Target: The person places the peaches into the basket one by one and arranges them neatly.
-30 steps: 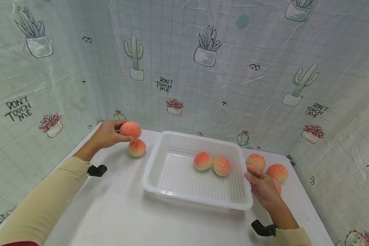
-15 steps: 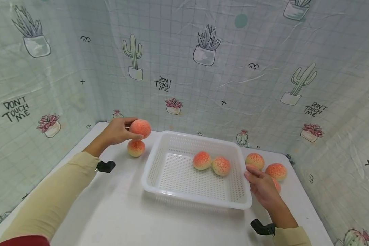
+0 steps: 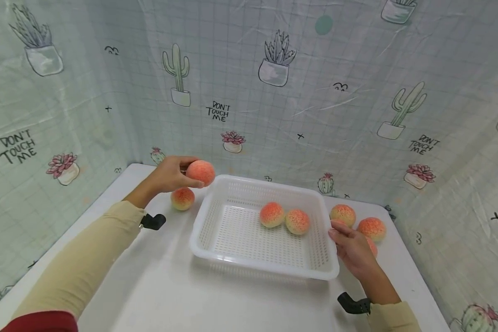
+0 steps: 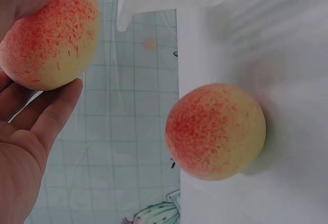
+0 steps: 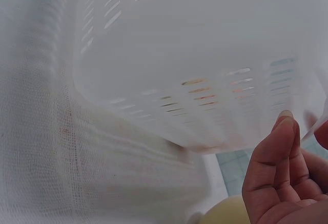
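My left hand (image 3: 170, 174) grips a red-and-yellow peach (image 3: 201, 172) by its side, thumb across it and fingers beneath, near the back left corner of a white perforated plastic basket (image 3: 259, 269). In the left wrist view a second peach (image 4: 215, 131) lies on the table below and beside the held one. Two more peaches, one on the left (image 3: 271, 215) and one on the right (image 3: 297, 222), sit side by side inside the basket. At the basket's right rim, my right hand (image 3: 354, 251) pinches the edge, its fingers (image 5: 274, 165) curled under the rim.
Several peaches (image 3: 372, 229) lie on the white table (image 3: 162, 286) right of the basket, some partly hidden behind my right hand. A cactus-print curtain (image 3: 249, 92) closes off the back and both sides.
My left hand has carried its peach rightward and slightly up, from over the table peach to the basket's back left corner. My right hand keeps its hold on the rim.
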### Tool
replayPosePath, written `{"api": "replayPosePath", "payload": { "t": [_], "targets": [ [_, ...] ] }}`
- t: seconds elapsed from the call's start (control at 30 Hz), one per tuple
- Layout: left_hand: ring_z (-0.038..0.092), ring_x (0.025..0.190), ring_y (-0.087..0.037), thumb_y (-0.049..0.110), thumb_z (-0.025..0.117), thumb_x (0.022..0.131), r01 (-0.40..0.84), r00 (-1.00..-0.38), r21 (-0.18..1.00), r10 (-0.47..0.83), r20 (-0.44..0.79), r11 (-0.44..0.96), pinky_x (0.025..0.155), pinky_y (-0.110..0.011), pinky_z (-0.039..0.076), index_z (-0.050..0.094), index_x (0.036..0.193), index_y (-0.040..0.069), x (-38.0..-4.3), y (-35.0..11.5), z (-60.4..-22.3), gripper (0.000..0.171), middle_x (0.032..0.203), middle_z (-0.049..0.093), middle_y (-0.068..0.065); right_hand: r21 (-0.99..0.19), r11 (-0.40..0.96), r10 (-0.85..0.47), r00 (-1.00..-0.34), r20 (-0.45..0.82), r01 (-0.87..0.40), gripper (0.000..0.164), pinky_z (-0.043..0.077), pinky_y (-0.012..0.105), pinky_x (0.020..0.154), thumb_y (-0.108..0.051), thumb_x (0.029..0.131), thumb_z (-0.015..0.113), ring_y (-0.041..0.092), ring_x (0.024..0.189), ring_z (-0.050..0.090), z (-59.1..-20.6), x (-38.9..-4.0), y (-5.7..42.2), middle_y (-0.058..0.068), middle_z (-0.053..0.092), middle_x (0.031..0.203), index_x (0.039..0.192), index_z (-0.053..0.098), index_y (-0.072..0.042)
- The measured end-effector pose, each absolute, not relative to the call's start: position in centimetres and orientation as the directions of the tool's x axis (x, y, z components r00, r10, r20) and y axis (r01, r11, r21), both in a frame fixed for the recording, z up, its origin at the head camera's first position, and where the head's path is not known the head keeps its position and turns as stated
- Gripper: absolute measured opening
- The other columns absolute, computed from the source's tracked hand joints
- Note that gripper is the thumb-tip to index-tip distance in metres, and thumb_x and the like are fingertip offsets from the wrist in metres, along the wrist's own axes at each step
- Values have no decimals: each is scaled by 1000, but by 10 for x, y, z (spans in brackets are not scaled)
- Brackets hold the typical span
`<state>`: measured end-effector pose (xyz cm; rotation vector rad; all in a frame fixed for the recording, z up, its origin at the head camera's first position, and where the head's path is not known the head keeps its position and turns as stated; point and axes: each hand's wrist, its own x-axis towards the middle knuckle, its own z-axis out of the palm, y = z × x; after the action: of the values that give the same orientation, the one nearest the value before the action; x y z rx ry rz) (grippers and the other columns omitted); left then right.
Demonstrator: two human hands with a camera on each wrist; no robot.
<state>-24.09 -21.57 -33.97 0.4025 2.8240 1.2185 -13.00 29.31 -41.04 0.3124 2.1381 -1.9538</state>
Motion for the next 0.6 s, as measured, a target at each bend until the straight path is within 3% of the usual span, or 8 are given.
{"api": "replayPosePath", "payload": {
  "t": [0.37, 0.6],
  "targets": [
    [67, 122, -32, 26, 91, 79, 261, -949, 746, 303, 84, 612, 100, -48, 59, 61, 142, 11, -245, -200, -340, 72, 133, 69, -13, -953, 99, 1, -958, -287, 285, 66, 58, 27, 99, -25, 105, 62, 1, 109, 70, -411, -130, 293, -11, 64, 135, 163, 33, -8],
    [69, 119, -30, 26, 92, 79, 286, -936, 768, 339, 95, 574, 97, -44, 60, 62, 142, 9, -248, -188, -342, 72, 133, 70, -13, -953, 105, 6, -959, -284, 283, 66, 59, 26, 97, -25, 106, 62, 0, 109, 70, -412, -130, 291, -7, 62, 139, 163, 33, -7]
  ]
}}
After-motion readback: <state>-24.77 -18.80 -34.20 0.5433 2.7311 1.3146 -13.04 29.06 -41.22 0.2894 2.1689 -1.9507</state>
